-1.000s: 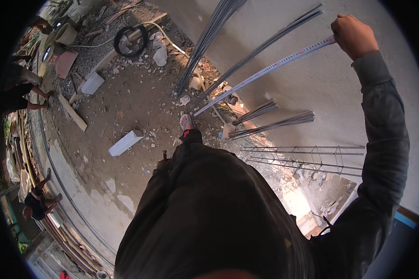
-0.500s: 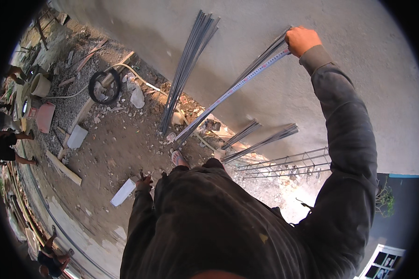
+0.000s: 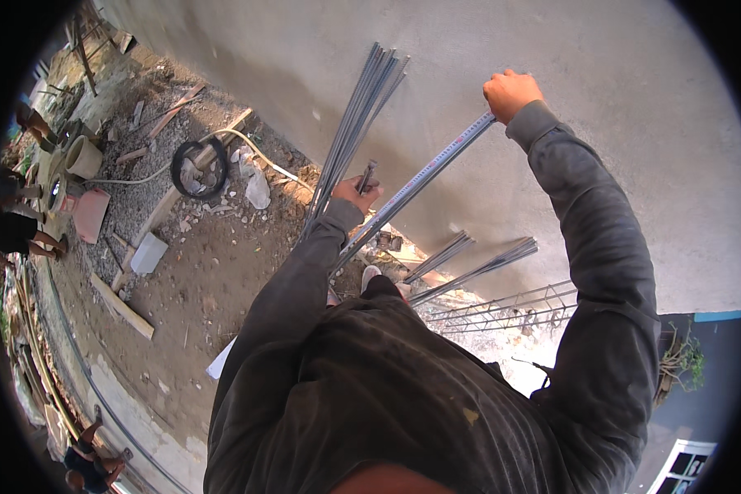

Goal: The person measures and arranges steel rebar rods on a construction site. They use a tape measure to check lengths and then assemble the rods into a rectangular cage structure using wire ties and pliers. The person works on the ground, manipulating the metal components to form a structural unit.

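Note:
My right hand (image 3: 512, 92) is raised near the grey wall, its fingers closed on the upper end of a tape measure (image 3: 436, 165). The pale, marked blade runs straight down alongside the steel reinforcing bars (image 3: 403, 198) toward my feet. My left hand (image 3: 356, 194) is beside the middle of the tape, fingers closed round a short dark grey object (image 3: 368, 174) whose kind I cannot make out. Just behind that hand, another bundle of reinforcing bars (image 3: 350, 123) leans on the wall. The lower end of the tape is hidden near my body.
Two shorter bar bundles (image 3: 477, 267) and a rebar cage (image 3: 510, 309) lean low on the wall. A black coil (image 3: 199, 169), a hose (image 3: 255, 144), a white block (image 3: 149, 253) and timber (image 3: 122, 306) lie on the rubble-strewn ground. Other people (image 3: 90, 461) are at the left edge.
My left hand has come up from beside my left leg to the tape, carrying the dark object. My right hand has shifted slightly down and left, and the bars behind it no longer show above it.

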`<state>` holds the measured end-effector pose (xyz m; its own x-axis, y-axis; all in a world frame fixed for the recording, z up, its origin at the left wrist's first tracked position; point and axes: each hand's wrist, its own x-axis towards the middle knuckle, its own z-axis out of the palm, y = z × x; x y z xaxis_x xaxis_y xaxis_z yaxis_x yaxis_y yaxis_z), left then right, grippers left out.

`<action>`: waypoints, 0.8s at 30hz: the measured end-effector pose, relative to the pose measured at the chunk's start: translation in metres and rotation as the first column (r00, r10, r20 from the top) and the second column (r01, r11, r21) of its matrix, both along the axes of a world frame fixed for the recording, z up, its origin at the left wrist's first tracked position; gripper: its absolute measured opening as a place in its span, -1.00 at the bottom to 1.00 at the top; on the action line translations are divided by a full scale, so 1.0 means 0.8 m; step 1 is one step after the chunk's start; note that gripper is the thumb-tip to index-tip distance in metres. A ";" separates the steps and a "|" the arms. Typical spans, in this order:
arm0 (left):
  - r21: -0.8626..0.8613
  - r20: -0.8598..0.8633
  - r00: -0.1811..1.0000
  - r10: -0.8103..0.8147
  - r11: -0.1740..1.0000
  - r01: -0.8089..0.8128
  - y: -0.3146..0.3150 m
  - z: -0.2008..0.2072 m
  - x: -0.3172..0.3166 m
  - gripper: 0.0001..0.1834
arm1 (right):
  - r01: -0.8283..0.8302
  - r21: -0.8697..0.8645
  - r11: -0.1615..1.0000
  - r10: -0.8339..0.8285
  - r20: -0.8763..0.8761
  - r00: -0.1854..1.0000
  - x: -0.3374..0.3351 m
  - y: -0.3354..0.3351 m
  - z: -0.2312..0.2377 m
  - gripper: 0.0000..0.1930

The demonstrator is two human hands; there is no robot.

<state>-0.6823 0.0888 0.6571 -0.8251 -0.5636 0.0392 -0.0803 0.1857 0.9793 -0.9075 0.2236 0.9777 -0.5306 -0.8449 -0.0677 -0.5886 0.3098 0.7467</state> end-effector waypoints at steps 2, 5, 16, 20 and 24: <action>0.058 -0.055 0.998 -0.019 0.998 0.023 0.025 0.047 -0.058 -0.63 | -0.009 0.002 1.000 0.009 0.002 1.000 0.007 -0.003 0.000 -0.93; 0.081 -0.113 0.994 0.010 0.997 -0.001 0.070 0.079 -0.118 -0.65 | -0.041 -0.018 0.999 0.041 -0.003 0.999 0.011 0.004 0.002 -0.93; -0.156 -0.103 0.989 0.101 0.981 -0.117 0.108 0.032 -0.165 -0.79 | -0.180 -0.042 0.983 0.181 0.025 0.983 -0.007 0.039 0.014 -0.95; -0.100 -0.114 0.988 0.105 0.988 -0.117 0.102 0.028 -0.174 -0.78 | -0.137 -0.060 0.989 0.131 -0.095 0.987 -0.027 0.048 0.087 -0.95; -0.111 -0.121 0.986 0.112 0.986 -0.126 0.096 0.018 -0.187 -0.77 | -0.214 -0.152 0.965 0.202 -0.089 0.975 -0.033 0.061 0.221 -0.89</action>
<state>-0.8322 0.1658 0.6711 -0.7387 -0.6434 0.2010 0.0017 0.2964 0.9551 -0.9339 0.2727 1.1543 -0.3407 -0.9338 0.1091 -0.5992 0.3051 0.7402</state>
